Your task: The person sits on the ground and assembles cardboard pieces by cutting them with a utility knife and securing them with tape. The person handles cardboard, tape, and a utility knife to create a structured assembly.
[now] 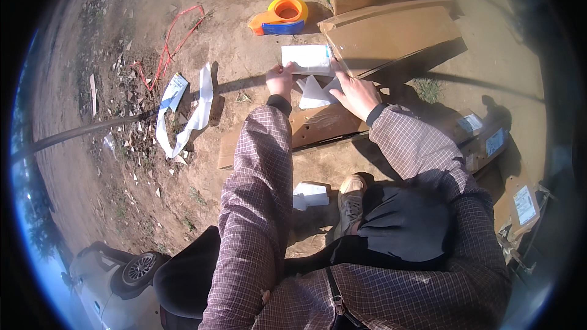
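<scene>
A white label sheet (306, 56) with a bit of blue at its right end lies in front of me. My left hand (280, 80) is closed, pinching the sheet's lower left edge between thumb and fingers. At the right end, my right hand (358, 93) has its index finger stretched along the sheet's edge, with the thumb spread away from it. The thumb tip lies over a folded piece of white paper (317, 93) just below the sheet. Under both hands a flat brown cardboard box (324, 125) lies on the ground, partly hidden by my arms.
An orange and blue tape dispenser (282, 17) sits beyond my hands. More cardboard boxes (391, 33) lie at the far right, others with labels (524, 205) at the right. Curled white paper strips (199, 116) and red strapping (165, 55) are on the left. A car (116, 287) stands lower left.
</scene>
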`<state>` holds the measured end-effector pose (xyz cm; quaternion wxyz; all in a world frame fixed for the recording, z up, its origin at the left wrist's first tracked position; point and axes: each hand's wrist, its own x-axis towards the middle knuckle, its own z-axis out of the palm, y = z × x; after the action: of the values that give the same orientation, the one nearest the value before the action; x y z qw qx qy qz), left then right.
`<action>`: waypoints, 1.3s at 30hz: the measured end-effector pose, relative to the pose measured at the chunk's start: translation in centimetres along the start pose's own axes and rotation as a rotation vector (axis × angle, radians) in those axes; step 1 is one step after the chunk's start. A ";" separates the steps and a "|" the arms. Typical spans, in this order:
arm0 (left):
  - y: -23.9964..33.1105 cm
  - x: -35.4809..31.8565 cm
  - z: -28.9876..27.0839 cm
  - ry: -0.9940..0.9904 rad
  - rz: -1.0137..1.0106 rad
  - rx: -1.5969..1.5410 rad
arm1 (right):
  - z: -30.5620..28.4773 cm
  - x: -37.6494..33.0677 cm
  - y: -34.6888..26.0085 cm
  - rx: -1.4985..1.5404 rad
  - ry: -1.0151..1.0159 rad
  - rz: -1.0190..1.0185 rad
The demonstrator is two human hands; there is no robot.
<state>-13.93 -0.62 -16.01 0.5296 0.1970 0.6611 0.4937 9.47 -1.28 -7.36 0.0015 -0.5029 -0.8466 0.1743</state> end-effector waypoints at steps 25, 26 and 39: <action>9.5 -15.7 -6.2 -0.203 -0.181 0.017 | -4.5 -1.0 -2.4 1.522 -0.335 0.168; 9.0 -16.4 -4.9 -0.405 -0.416 -0.215 | -4.6 -2.0 -2.4 1.533 -0.354 0.195; 5.4 -15.8 -1.0 -0.288 -0.349 -0.331 | -6.2 -5.5 -3.1 0.999 0.081 -0.114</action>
<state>-10.57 -11.09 -3.46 0.7200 0.0592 0.5134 0.4632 10.63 -5.48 0.31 0.2843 -0.4000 -0.6852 0.5382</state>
